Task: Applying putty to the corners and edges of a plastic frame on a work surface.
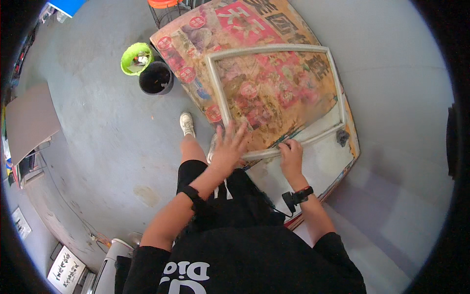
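Observation:
A pale whitish frame [219, 90], four-sided with rounded corners, lies flat on a table [313, 166] partly covered by stained printed sheets [249, 93]. My left hand [230, 149] is spread over the frame's near left corner, fingers apart. On the near bar, my right hand [292, 154] has its fingers curled in and pressed together at the frame; anything small beneath them is hidden. A dark crumpled wad [342, 137] sits just outside the frame's near right corner.
A lime-green bin [129, 60] and a black bucket [156, 78] stand on the floor beyond the table's left edge. An orange-topped stool [165, 4] is at the far end. A wall [391, 98] runs along the right. A brown board [34, 120] stands far left.

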The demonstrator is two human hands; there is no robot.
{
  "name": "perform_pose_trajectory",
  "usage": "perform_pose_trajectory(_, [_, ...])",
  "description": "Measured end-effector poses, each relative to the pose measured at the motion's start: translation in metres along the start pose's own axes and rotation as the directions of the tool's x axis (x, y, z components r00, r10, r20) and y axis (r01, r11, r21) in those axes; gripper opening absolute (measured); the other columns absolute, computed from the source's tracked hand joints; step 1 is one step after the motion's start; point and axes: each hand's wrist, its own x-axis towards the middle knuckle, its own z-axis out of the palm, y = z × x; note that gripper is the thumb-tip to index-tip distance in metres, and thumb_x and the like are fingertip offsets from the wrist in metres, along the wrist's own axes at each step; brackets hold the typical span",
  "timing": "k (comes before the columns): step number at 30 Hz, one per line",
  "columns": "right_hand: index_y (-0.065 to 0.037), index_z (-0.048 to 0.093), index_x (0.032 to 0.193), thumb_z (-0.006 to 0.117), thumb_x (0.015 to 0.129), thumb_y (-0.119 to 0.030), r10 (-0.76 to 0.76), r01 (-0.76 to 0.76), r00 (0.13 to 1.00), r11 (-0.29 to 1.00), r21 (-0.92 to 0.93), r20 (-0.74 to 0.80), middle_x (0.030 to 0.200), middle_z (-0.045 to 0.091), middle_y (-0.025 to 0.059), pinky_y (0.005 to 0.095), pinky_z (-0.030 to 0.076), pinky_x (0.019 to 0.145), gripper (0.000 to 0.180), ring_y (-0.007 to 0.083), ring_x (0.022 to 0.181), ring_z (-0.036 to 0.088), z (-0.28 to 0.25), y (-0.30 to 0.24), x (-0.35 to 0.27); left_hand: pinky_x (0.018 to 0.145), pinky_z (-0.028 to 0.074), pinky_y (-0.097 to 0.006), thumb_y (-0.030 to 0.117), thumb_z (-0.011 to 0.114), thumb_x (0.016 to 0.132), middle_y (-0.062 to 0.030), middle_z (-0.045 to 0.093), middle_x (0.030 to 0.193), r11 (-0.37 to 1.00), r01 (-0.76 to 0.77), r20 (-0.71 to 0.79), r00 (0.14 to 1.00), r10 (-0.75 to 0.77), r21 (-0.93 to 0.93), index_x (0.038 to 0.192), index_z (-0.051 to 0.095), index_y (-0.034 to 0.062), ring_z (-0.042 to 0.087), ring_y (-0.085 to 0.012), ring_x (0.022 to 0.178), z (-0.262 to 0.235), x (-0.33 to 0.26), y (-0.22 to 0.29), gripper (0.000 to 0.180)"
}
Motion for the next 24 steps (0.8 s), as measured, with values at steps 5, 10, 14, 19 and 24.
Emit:
perform_pose_trajectory(5, [-0.006, 0.063, 0.107, 0.064, 0.082, -0.004, 0.023, -0.026, 0.999, 0.988, 0.153, 0.024, 0.106, 0.053, 0.0137, 0.0459, 0.042, 0.091, 0.025, 0.0357, 0.105, 0.051, 0.016, -0.063, 0.042, 0.113, 0.016, -0.064, 0.027, 0.078, 0.068, -0.0120, 0.028, 0.155, 0.994, 0.100, 0.019, 0.995, -0.101, 0.037, 0.143, 0.043, 0.0148, 0.023, -0.0339, 0.144, -0.026, 0.020, -0.085, 0.084])
perform_pose_trajectory(10, [-0.003, 0.061, 0.111, 0.064, 0.086, -0.009, 0.061, -0.116, 0.988, 0.904, 0.411, 0.145, 0.108, 0.052, 0.0170, 0.0435, 0.046, 0.087, 0.025, 0.0377, 0.101, 0.053, 0.030, -0.111, 0.119, 0.116, 0.019, -0.055, 0.016, 0.073, 0.078, -0.0153, 0.031, 0.153, 0.912, 0.391, -0.287, 0.866, -0.409, -0.120, 0.138, 0.045, 0.0036, 0.026, -0.0362, 0.143, -0.039, 0.043, -0.133, 0.067])
perform_pose_trajectory(14, [-0.004, 0.063, 0.108, 0.062, 0.088, -0.011, 0.035, -0.127, 0.980, 0.870, 0.476, 0.197, 0.108, 0.054, 0.0160, 0.0443, 0.048, 0.083, 0.022, 0.0368, 0.097, 0.058, 0.037, -0.114, 0.137, 0.117, 0.018, -0.051, 0.019, 0.079, 0.074, -0.0275, 0.018, 0.155, 0.850, 0.309, -0.230, 0.872, -0.432, -0.426, 0.145, 0.025, -0.0093, 0.015, -0.0440, 0.145, -0.023, 0.042, -0.124, 0.093])
perform_pose_trajectory(19, [-0.003, 0.066, 0.102, 0.061, 0.088, -0.011, 0.006, -0.145, 0.949, 0.895, 0.421, 0.315, 0.102, 0.057, 0.0152, 0.0437, 0.049, 0.081, 0.017, 0.0361, 0.094, 0.060, 0.029, -0.105, 0.146, 0.117, 0.020, -0.049, 0.031, 0.083, 0.069, -0.0293, 0.011, 0.156, 0.860, 0.418, -0.154, 0.867, -0.473, -0.291, 0.147, 0.013, -0.0103, 0.011, -0.0441, 0.146, -0.032, 0.045, -0.120, 0.113])
perform_pose_trajectory(24, [-0.003, 0.067, 0.096, 0.061, 0.083, -0.007, -0.142, 0.040, 0.949, 0.941, 0.335, 0.283, 0.097, 0.059, 0.0152, 0.0444, 0.049, 0.078, 0.015, 0.0371, 0.090, 0.060, 0.054, -0.131, 0.190, 0.118, 0.019, -0.050, 0.030, 0.085, 0.065, -0.0286, 0.017, 0.155, 0.831, 0.476, -0.057, 0.858, -0.511, -0.289, 0.146, 0.019, -0.0101, 0.016, -0.0434, 0.145, -0.045, 0.052, -0.117, 0.111])
